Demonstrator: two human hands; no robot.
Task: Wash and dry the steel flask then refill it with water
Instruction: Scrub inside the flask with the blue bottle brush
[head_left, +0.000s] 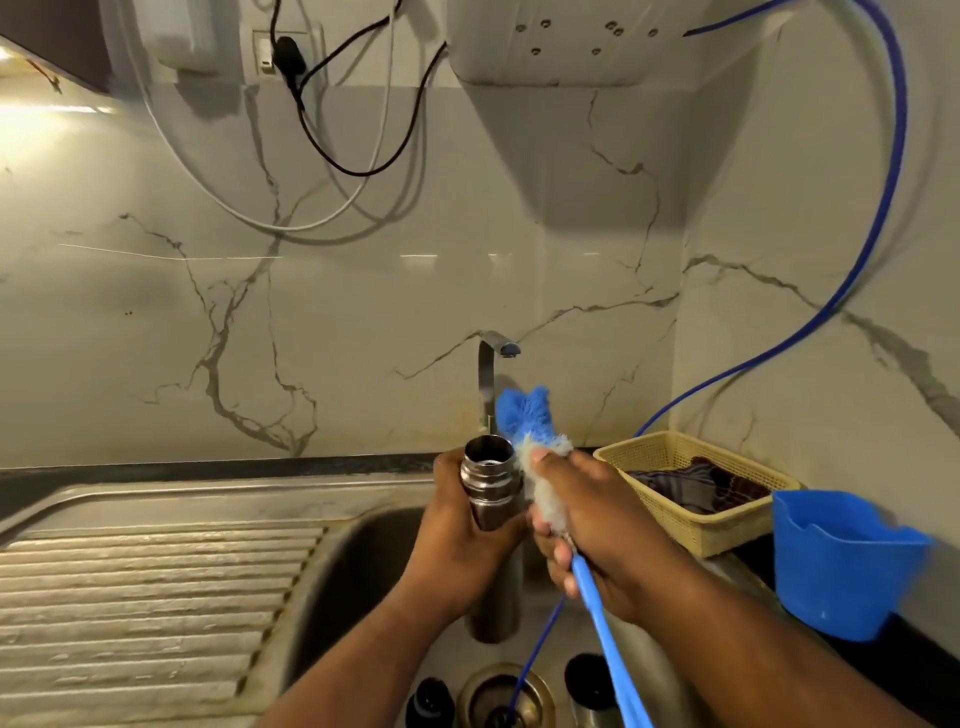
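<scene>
Here, just right of the tap (487, 376), a yellow basket (670, 451) with a dark cloth (696, 486) in it stands on the dark surface (208, 469). Further right of the tap there is a blue jug (841, 566). A blue hose (891, 197) runs down the wall right of the tap, and a thin blue tube (535, 656) drops into the drain (478, 693) of the sink (337, 571), below the tap. Two dark round things (430, 702) lie beside the drain; I cannot tell what they are. The blue head of the brush (524, 410) stands in front of the tap and hides part of its stem.

The flask (488, 486) is held upright over the sink, directly in front of the tap, with its mouth uncovered. The left hand (457, 540) grips its body under the threaded neck, fingers curled round it. The right hand (592, 525), just right of the flask, has its fingers wrapped round the brush's white bristles and the top of its blue handle, with the thumb lying on the bristles. The bristles touch the neck of the flask.

Left of the tap lies the ribbed steel drainboard (145, 582). Behind the tap the wall (363, 312) is pale marble with grey veins. High above the tap hang black and white cables (358, 171) and a white appliance (561, 47).
</scene>
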